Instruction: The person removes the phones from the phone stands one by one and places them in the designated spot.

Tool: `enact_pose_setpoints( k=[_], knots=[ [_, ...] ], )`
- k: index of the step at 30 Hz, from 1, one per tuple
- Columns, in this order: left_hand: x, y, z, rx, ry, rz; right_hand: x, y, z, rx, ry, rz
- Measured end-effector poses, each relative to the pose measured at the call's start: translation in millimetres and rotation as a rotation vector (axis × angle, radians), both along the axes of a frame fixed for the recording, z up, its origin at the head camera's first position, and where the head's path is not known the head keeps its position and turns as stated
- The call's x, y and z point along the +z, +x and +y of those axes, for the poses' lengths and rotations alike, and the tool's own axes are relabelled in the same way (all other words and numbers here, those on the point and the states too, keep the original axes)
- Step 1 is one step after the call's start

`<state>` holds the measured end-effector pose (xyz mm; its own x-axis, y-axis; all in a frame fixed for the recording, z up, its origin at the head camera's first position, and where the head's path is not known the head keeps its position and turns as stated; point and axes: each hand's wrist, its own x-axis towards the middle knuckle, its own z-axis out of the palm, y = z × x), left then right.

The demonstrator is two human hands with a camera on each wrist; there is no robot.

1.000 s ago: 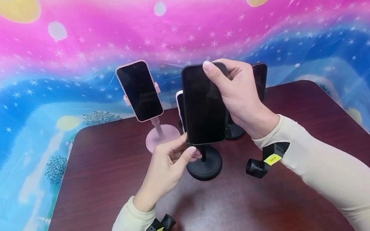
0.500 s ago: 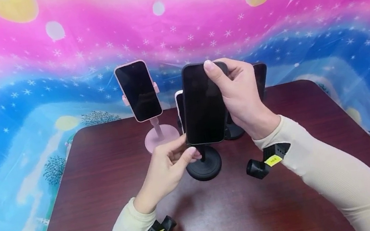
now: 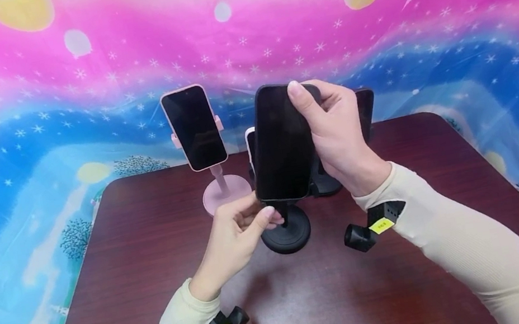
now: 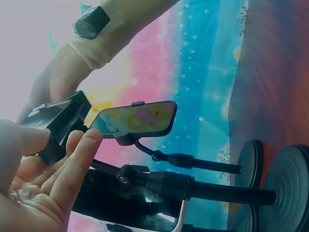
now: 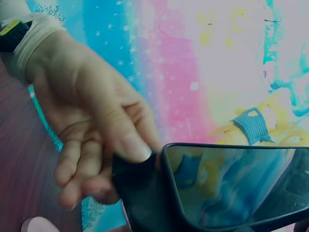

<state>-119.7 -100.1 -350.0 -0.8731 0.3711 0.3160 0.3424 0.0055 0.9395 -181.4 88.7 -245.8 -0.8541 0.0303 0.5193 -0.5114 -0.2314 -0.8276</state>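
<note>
My right hand (image 3: 340, 132) grips a black phone (image 3: 282, 144) at its upper right corner, thumb on the screen. The phone leans to the right at its top, over the round base of a black phone stand (image 3: 287, 232). At the phone's lower left corner, my left hand (image 3: 227, 235) pinches the stand's black clamp (image 5: 140, 191) between thumb and fingers. In the right wrist view, the clamp lies right against the phone's lower end. The stand's pole (image 4: 231, 193) and wide base show sideways in the left wrist view. The held phone hides most of the clamp in the head view.
Behind on the left, a phone in a pink case (image 3: 194, 128) is clamped in a pink stand (image 3: 226, 193). A white-edged phone (image 3: 251, 146) and another dark phone (image 3: 366, 111) are partly hidden behind the held one. The brown table (image 3: 151, 247) meets a patterned cloth backdrop (image 3: 79, 117).
The held phone has tilted: its lower end has moved slightly left and its top has risen slightly. My left hand has stayed nearly still at the clamp.
</note>
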Motion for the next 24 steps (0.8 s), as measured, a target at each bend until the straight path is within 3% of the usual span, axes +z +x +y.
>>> enact_pose_setpoints(
  k=[7, 15, 24],
  knots=[
    [-0.8, 2.1, 0.6, 0.016, 0.021, -0.022, 11.0, 1.9, -3, 0.000, -0.058, 0.073],
    [0.8, 1.2, 1.0, 0.001, 0.015, -0.020, 16.8, 8.7, 0, 0.006, -0.068, 0.028],
    [-0.6, -0.5, 0.6, -0.014, 0.008, -0.001, 12.5, 16.3, 1, 0.019, -0.019, -0.002]
  ],
)
